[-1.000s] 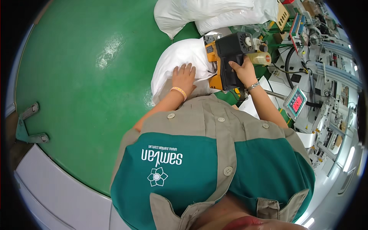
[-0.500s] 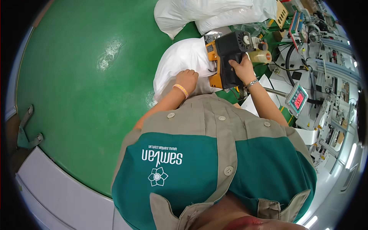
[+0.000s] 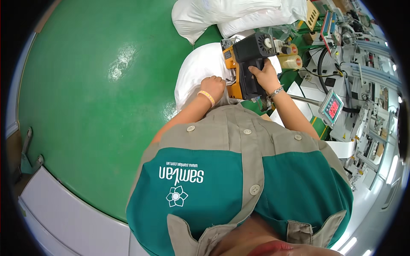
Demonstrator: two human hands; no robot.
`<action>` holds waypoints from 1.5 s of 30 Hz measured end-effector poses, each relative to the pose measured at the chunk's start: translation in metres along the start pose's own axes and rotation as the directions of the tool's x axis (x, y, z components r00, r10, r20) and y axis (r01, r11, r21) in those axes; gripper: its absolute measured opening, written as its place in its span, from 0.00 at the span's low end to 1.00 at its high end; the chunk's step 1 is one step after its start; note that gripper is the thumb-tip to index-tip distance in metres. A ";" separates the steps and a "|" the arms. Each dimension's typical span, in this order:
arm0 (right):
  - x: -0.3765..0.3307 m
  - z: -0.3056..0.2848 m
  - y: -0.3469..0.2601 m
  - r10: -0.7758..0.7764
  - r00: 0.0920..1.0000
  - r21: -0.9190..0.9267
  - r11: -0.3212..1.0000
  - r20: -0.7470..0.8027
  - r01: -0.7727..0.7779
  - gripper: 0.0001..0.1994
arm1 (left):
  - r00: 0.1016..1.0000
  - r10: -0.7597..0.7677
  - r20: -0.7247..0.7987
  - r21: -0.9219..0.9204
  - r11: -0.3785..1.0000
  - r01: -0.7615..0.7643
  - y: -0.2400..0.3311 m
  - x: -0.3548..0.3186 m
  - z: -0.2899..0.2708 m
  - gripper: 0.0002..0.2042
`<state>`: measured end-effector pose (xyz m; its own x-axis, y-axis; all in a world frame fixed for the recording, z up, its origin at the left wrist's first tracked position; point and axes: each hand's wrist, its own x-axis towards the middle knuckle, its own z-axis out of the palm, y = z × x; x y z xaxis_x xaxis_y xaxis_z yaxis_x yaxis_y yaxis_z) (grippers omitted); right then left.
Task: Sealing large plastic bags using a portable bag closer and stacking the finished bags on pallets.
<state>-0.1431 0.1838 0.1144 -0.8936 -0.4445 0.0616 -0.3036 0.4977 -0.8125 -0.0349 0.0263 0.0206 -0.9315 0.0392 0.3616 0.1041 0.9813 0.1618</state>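
Note:
An orange and black handheld bag-sewing machine (image 3: pixel 252 49) lies across the top edge of a full white sack (image 3: pixel 198 64). My right hand (image 3: pixel 265 77) is wrapped round its black handle, with the thumb on the near side. Close to the machine's left side, my left hand (image 3: pixel 213 88) is closed on the gathered cloth of the sack, its fingertips mostly hidden. Where the cloth meets the machine, the sewing foot is hidden from view. A pale yellow thread cone (image 3: pixel 292 62) sits at the machine's right.
More stuffed white sacks (image 3: pixel 226 13) lie beyond this one. On the right stands a scale display (image 3: pixel 331 107) with red digits on a metal post. Cables, a black hose (image 3: pixel 320 70) and metal equipment crowd that side. A green floor (image 3: pixel 94 119) spreads to the left.
The sewing machine and my right hand have shifted a little left, along the sack's edge. My left hand has moved slightly right, so the gap between it and the machine is smaller.

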 end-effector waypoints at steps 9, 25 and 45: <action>0.002 0.008 0.000 -0.009 1.000 0.022 1.000 0.021 0.009 0.20 | 0.991 -0.052 0.126 -0.029 0.998 0.056 -0.006 0.006 -0.023 0.05; 0.006 0.012 0.010 0.045 0.998 0.310 0.949 0.051 -0.058 0.18 | 0.936 -0.335 0.109 0.154 0.936 0.317 -0.060 -0.058 -0.097 0.17; 0.001 -0.007 0.007 0.098 0.992 0.381 0.917 0.083 -0.122 0.18 | 0.574 -0.347 0.742 0.187 0.929 0.320 -0.038 -0.053 -0.095 0.18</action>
<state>-0.1483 0.1927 0.1127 -0.8884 -0.4542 -0.0664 -0.0432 0.2267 -0.9730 0.0436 -0.0310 0.0821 -0.8290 -0.1786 -0.5299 -0.2669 0.9591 0.0943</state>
